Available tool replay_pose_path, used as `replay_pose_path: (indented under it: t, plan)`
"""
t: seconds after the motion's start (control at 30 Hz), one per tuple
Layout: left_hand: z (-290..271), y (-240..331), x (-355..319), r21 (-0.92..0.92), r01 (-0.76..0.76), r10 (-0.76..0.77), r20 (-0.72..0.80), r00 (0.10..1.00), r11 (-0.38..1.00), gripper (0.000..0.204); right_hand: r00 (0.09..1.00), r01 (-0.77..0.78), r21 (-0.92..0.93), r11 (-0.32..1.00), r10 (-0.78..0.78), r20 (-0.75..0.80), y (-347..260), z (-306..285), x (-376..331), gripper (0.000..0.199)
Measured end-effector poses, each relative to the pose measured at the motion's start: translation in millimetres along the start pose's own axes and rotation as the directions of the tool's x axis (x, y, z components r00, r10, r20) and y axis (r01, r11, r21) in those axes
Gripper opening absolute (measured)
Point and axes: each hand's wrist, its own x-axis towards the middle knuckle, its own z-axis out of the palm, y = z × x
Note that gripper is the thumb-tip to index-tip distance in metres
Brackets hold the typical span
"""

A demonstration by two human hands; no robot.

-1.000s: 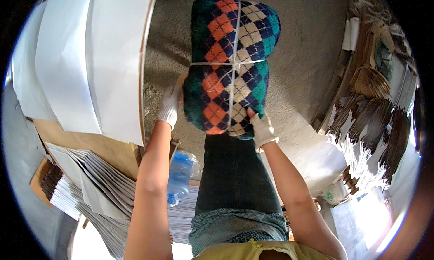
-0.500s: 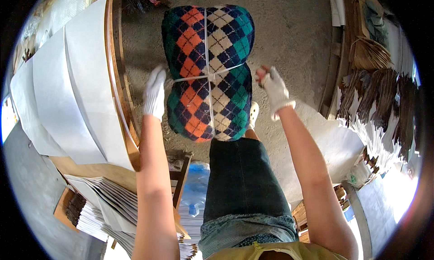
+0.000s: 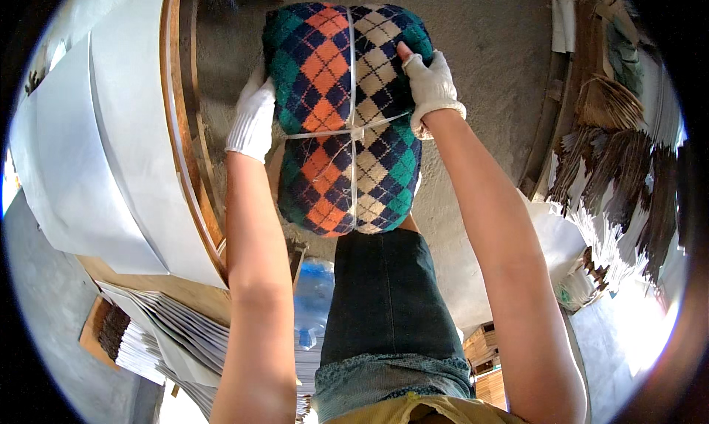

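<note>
two gloved hands (image 3: 252,118) (image 3: 434,92) clasp a tied argyle bundle (image 3: 325,103), fingers (image 3: 441,64) half-curled, white sheets (image 3: 133,129) close at left, ragged stacks (image 3: 594,162) right.

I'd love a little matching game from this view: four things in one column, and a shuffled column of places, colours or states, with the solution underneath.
Things:
1. patterned bundle
2. left hand
3. right hand
4. plastic bottle

Descriptions:
A. blue and see-through
B. at the bundle's upper right
C. tied with crossed white string
D. at the bundle's left side

Right pairs: 1-C, 2-D, 3-B, 4-A.
</note>
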Motion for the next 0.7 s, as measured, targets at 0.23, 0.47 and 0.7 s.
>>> replay_pose_path:
  t: [0.23, 0.47, 0.7]
  plan:
    - [21, -21, 16, -0.112, 0.066, -0.072, -0.049, 0.996, 0.991, 0.047, 0.996, 0.009, -0.002, 1.0, -0.009, -0.087, 7, 8, 2, 0.102]
    - [50, 5, 10, 0.306, 0.235, -0.057, -0.495, 0.867, 0.922, 0.053, 0.815, 0.302, -0.451, 0.84, -0.473, -0.335, 21, 13, 9, 0.072]
    - [51, -11, 14, 0.381, 0.257, -0.004, -0.553, 0.833, 0.888, 0.064, 0.283, 0.894, -0.432, 0.122, -0.899, 0.334, 23, 5, -74, 0.034]
